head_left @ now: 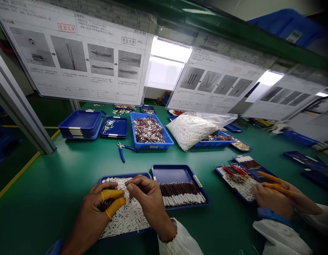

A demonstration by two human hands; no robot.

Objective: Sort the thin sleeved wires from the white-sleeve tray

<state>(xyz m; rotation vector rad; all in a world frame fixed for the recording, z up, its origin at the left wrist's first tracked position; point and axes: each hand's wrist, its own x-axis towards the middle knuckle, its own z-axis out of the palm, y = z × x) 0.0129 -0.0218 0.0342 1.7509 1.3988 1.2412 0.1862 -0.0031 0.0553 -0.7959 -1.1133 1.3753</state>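
Note:
Both my hands are over a blue tray of short white tubes [126, 217]. My left hand [96, 209], with yellow cots on two fingers, is curled closed; thin dark wires [107, 204] show between its fingers and palm. Close beside it, my right hand [149, 198] pinches a thin reddish wire [133, 181] between thumb and fingertips. The fingertips of the two hands nearly meet, and the wire's lower end is hard to make out. Right of them, a second blue tray [174, 173] bears a row of dark red and green wires with white sleeved ends [181, 194].
Behind are blue-handled cutters [122, 154], stacked blue trays [80, 122], a bin of wire pieces [149, 131] and a bag of white tubes [192, 129]. At right, a co-worker's hands [281, 198] work over another tray [243, 189]. Instruction sheets [86, 85] hang above.

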